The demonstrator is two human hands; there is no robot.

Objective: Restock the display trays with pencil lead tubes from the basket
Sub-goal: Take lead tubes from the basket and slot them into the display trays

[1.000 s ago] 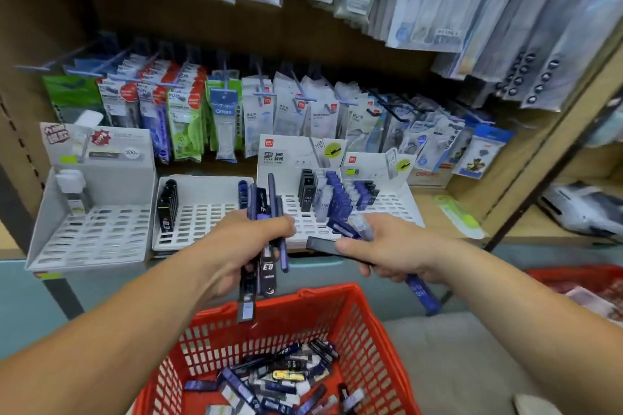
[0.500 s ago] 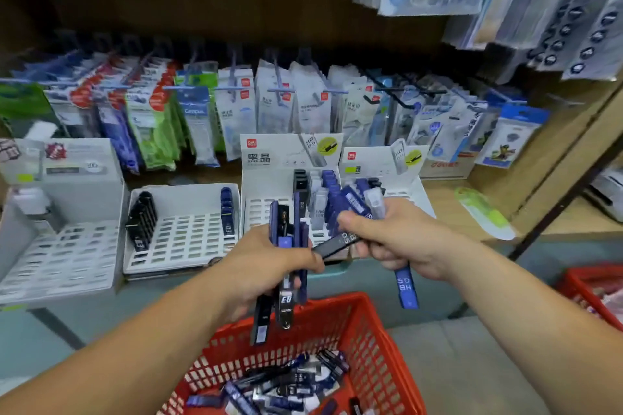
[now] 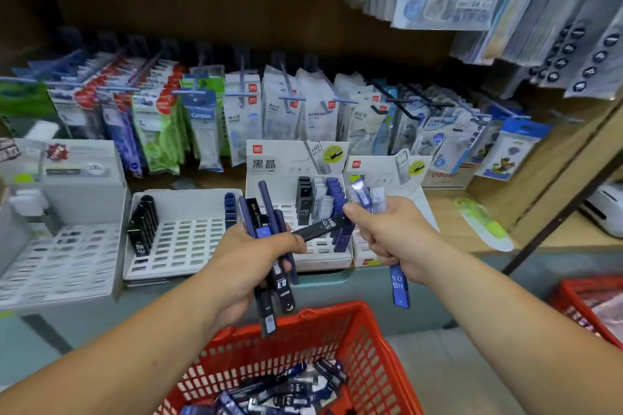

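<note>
Where my left hand (image 3: pixel 247 266) sits: fingers clamp tube bundle (image 3: pixel 266 212), centre frame.
Right hand (image 3: pixel 394 236): grips blue tubes (image 3: pixel 400 286), pinches black tube (image 3: pixel 320 227).

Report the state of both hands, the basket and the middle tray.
left hand, grips a tube bundle roughly upright.
right hand, grips blue tubes, pinches a black tube.
black tube, points toward the left hand.
red basket, holds loose tubes.
middle tray, black row at left, blue row at right.

Wooden shelving (image 3: pixel 472 212); hanging stationery packets (image 3: pixel 242 111)
</note>
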